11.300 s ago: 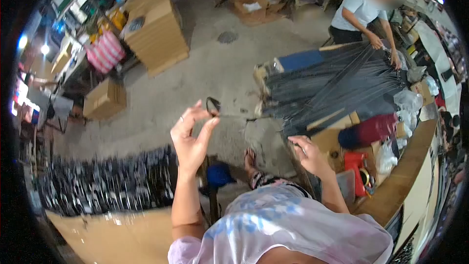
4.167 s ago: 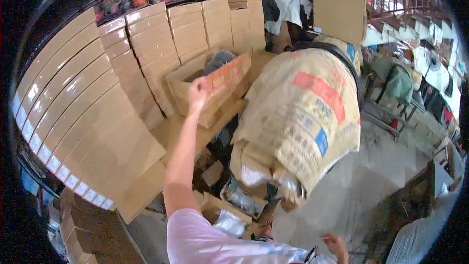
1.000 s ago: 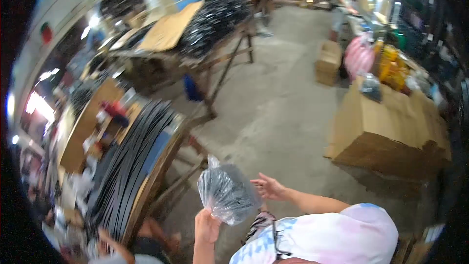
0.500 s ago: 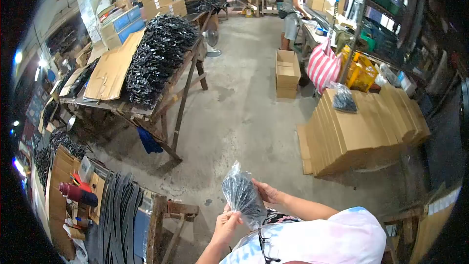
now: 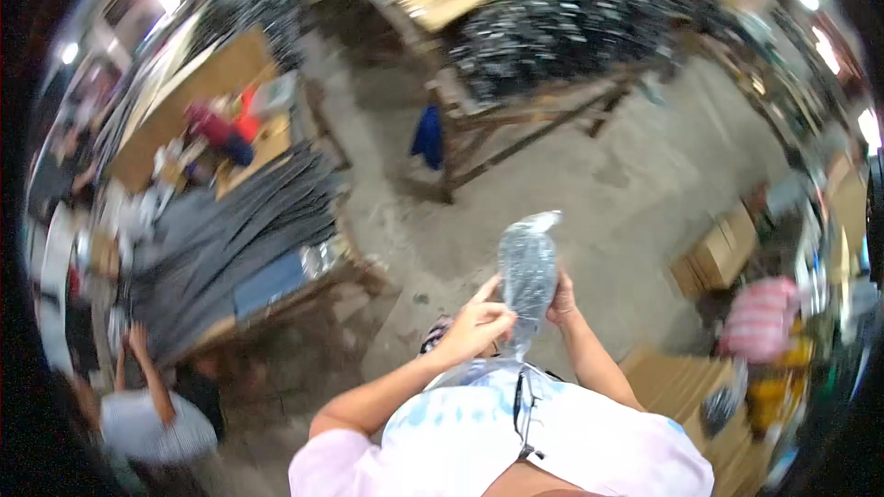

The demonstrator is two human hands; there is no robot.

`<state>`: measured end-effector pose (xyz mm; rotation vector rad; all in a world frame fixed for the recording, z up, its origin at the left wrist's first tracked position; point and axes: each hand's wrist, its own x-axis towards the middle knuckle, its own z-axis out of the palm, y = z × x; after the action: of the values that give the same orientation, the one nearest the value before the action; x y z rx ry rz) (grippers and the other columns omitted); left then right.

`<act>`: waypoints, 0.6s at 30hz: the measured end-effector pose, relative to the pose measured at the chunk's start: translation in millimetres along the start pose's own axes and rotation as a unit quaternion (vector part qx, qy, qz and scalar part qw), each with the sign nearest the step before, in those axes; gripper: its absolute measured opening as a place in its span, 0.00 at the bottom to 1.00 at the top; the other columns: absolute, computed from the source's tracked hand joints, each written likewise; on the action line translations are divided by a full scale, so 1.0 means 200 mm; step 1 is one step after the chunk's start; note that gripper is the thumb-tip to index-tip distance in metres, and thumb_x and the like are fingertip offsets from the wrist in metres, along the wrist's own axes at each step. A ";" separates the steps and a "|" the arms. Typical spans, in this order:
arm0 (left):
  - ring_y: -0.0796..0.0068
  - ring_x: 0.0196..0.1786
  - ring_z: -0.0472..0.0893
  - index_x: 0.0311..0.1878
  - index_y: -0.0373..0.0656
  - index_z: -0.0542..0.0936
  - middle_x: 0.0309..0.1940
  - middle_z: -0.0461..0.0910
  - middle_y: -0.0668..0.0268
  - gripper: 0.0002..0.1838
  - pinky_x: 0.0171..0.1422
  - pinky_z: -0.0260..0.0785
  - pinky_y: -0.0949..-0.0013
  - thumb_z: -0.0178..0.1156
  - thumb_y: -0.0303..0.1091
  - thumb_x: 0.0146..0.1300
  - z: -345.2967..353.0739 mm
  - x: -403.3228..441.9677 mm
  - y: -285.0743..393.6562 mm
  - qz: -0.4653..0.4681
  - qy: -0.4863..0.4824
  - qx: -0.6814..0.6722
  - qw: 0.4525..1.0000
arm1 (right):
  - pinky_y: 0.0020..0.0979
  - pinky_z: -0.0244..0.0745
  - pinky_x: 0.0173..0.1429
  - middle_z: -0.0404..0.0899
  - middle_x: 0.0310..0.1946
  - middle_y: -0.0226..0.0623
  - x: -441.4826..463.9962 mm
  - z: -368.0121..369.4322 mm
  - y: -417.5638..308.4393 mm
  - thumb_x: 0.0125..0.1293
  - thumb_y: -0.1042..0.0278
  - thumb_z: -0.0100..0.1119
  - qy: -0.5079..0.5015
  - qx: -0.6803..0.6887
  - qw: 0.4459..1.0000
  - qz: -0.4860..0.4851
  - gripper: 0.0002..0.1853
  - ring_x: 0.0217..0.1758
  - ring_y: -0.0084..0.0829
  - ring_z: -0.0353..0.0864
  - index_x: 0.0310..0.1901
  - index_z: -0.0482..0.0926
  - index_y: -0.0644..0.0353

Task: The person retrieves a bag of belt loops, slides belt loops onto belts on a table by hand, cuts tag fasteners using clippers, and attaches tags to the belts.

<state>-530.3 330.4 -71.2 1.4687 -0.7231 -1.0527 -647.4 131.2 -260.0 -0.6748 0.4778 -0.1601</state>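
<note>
Head view: bag (image 5: 529,281) between hands (image 5: 474,329)

Bright lights (image 5: 808,0) flare near blurred, curved, dark-rimmed edges.

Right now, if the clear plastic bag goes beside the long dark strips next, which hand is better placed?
Probably the left hand: it and the right hand both hold the bag, but the left is nearer the strips.

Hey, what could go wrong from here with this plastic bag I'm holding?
The clear plastic bag looks thin, so it might tear or slip between your left hand and right hand. I can't tell whether it's sealed; if not, its contents could spill. The hanging blue cloth might catch on someone passing.
</note>
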 end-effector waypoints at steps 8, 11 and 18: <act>0.87 0.31 0.78 0.25 0.35 0.79 0.73 0.44 0.54 0.11 0.37 0.71 0.76 0.57 0.29 0.63 -0.19 0.36 0.04 -0.025 0.045 -0.079 0.996 | 0.43 0.77 0.56 0.77 0.51 0.42 0.44 0.54 -0.41 0.62 0.33 0.47 -0.054 0.082 0.995 0.036 0.37 0.50 0.39 0.80 0.60 0.70 0.58; 0.80 0.59 0.65 0.24 0.38 0.78 0.50 0.71 0.55 0.11 0.45 0.71 0.77 0.58 0.28 0.63 -0.32 0.51 0.04 -0.037 0.086 -0.135 0.986 | 0.43 0.76 0.57 0.77 0.52 0.42 0.67 0.65 -0.48 0.64 0.35 0.44 -0.048 0.056 0.996 0.048 0.35 0.52 0.39 0.79 0.61 0.69 0.57; 0.62 0.73 0.52 0.27 0.39 0.73 0.64 0.61 0.45 0.12 0.63 0.60 0.66 0.63 0.35 0.62 -0.82 0.94 0.18 0.020 0.250 0.005 0.968 | 0.42 0.72 0.61 0.75 0.55 0.42 1.39 0.87 -0.58 0.65 0.36 0.42 -0.137 0.069 0.982 0.111 0.34 0.55 0.38 0.77 0.62 0.68 0.57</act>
<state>-301.2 228.1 -81.4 1.6337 -0.3931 -0.6039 -320.0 58.2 -172.8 -0.4942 0.2717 0.1094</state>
